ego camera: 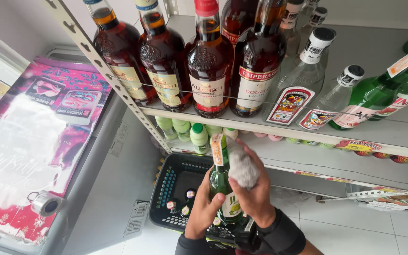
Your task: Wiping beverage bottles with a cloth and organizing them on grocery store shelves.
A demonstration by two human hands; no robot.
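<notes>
My left hand point(202, 210) grips a green glass bottle point(221, 185) by its lower body, upright over a black plastic basket point(170, 184). My right hand point(256, 191) holds a crumpled grey-white cloth point(243, 167) pressed against the bottle's right shoulder. The bottle has a strip seal over its cap point(217, 147) and a pale label low on its body. Both wrists wear dark sleeves.
A shelf point(279, 130) above carries several dark amber liquor bottles point(208, 66), clear bottles point(298, 85) and green bottles point(378, 94) behind a thin wire. Small pale green bottles point(198, 134) stand on a lower shelf. A chest freezer lid with a pink poster point(38, 141) lies left, a tape roll point(45, 204) on it. More bottles lie in the basket.
</notes>
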